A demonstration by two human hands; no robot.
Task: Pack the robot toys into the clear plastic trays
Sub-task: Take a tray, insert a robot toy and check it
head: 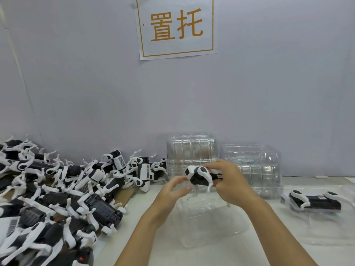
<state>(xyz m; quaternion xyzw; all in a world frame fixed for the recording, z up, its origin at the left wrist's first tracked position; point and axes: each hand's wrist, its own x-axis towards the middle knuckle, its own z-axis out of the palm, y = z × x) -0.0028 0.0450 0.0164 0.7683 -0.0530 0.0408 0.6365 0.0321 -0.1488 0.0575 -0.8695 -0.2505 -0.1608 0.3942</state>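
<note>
A black-and-white robot dog toy [199,174] is held in the air above an empty clear plastic tray [207,221] on the table. My right hand [228,181] grips the toy's body from the right side. My left hand [173,191] touches the toy's front end and a leg with its fingertips, fingers loosely curved. To the right, another robot toy [315,201] lies inside a clear tray [326,223]. The held toy's rear is hidden by my right hand.
A large heap of robot dog toys [57,198] covers the left of the table on cardboard. Two stacks of clear trays [192,150] [253,164] stand against the back wall. A paper sign [175,25] hangs on the wall.
</note>
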